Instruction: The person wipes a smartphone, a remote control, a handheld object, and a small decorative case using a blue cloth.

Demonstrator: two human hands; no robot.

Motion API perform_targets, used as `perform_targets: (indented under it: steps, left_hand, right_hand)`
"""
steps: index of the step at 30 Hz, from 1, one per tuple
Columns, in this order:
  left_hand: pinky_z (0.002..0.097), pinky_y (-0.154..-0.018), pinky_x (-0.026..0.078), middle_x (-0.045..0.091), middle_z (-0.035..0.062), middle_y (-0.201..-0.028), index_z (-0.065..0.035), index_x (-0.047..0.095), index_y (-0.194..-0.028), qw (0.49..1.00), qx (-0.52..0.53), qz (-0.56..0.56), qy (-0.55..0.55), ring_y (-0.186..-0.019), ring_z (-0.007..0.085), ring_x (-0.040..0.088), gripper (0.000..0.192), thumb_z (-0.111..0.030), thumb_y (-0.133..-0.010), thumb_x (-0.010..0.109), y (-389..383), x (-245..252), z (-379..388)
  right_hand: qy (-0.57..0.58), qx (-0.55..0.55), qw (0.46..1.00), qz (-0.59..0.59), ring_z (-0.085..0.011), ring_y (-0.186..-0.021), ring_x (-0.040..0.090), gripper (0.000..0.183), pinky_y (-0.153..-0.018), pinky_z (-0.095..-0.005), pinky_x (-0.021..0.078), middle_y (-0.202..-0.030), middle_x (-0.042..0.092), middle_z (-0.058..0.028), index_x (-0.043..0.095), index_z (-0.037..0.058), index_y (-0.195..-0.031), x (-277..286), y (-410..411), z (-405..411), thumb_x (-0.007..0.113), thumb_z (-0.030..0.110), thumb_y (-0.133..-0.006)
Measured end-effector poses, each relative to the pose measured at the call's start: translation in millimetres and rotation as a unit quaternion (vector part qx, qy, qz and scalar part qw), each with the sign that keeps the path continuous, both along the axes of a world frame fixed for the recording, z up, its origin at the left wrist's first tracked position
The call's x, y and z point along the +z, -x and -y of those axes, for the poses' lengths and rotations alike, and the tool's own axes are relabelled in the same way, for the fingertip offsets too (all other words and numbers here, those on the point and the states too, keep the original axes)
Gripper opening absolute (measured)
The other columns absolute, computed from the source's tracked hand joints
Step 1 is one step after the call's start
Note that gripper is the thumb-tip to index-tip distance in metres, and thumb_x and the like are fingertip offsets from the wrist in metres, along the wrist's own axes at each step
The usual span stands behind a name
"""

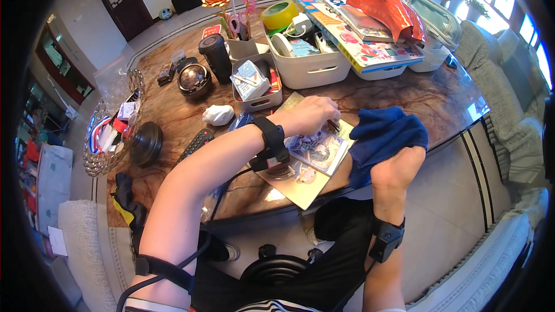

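Note:
A dark blue cloth (381, 132) drapes over the fingers of my right hand (399, 167), which grips it at the table's front edge. My left hand (312, 115) reaches across above a yellowish illustrated booklet (305, 188), its fingers curled downward. Some small dark object (334, 125) shows beside those fingertips; whether they hold it is hard to tell. On the booklet lies a flat clear case with a picture (323, 151), partly below my left hand. A crumpled white tissue (218, 115) and a black remote control (197, 143) lie left of my forearm.
Across the marbled table (438, 91) stand a grey bin (260, 103), a larger white bin (314, 73), a stack of books (377, 50) and a black tumbler (215, 58). A glass pedestal bowl (93, 156) leans at left. Cables run along both my arms.

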State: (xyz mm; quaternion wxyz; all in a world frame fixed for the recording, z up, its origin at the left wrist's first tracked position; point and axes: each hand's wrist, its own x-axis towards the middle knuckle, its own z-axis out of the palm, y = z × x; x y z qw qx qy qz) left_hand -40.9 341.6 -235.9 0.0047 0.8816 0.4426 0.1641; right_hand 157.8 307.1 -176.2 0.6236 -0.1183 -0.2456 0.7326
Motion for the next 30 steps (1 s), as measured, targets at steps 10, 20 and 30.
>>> perform_targets:
  steps: [10,20,30]
  left_hand:
    - [0.025,-0.056,0.053,0.061,0.0134,-0.081,0.0027,0.05,-0.104,0.712,0.114,0.617,0.315,-0.071,0.0183,0.063,0.025,-0.01,-0.084,0.056,-10,53,85]
    - [0.0207,-0.068,0.044,0.057,0.0005,-0.083,0.0011,0.051,-0.114,0.725,0.059,0.631,0.27,-0.07,0.0065,0.052,0.028,-0.001,-0.086,0.046,-29,47,155]
    - [0.0302,-0.085,0.046,0.056,0.016,-0.107,0.0067,0.044,-0.118,0.618,0.075,0.735,0.268,-0.093,0.0203,0.059,0.035,-0.002,-0.084,0.05,-16,49,175]
  right_hand:
    - [-0.121,-0.006,0.98,0.157,-0.0186,-0.07,0.053,0.015,-0.065,-0.028,0.0441,-0.079,0.055,-0.0099,0.051,0.0004,-0.087,-19,14,-5,0.047,0.014,-0.081]
    - [-0.205,0.119,0.931,0.276,-0.0029,-0.047,0.044,0.011,-0.041,-0.0173,0.0349,-0.073,0.057,-0.0027,0.054,0.001,-0.09,-3,51,58,0.054,0.005,-0.08]
    - [0.038,0.349,0.931,0.098,-0.0111,-0.063,0.049,0.04,-0.058,-0.0231,0.0424,-0.075,0.052,-0.0054,0.05,-0.0004,-0.095,-27,63,47,0.027,0.033,-0.094]
